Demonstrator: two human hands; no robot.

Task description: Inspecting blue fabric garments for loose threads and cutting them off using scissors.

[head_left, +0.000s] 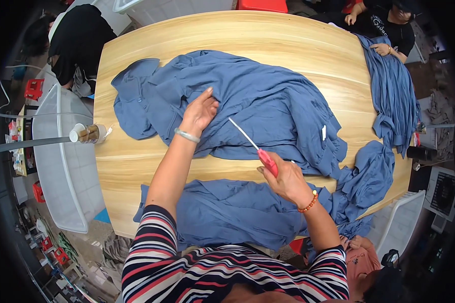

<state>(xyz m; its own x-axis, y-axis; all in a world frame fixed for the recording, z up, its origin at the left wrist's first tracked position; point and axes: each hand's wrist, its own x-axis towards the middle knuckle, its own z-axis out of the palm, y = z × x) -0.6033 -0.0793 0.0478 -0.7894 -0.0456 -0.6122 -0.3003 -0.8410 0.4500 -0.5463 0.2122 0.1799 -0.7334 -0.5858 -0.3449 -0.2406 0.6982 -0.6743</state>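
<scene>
Both forearms enter from the near edge, upper arms in striped sleeves. Left arm stretched far and slightly right; left hand (199, 112) palm down, fingers together, thumb out to the right, pale bangle at the wrist. Right forearm angled far-left; right hand (283, 177) closed in a fist grip, knuckles up, orange bead bracelet at the wrist.

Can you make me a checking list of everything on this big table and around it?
Surface: wooden table, light, rounded corners.
Job's things: blue garment spread out; red-handled tool with thin metal blade.
Clutter: more blue cloth at near edge; blue pile far right; tape roll.
Hands: left hand flat on garment; right hand grips tool.
Cables: nothing seen.
Surroundings: clear plastic bin; another person's hand.
</scene>
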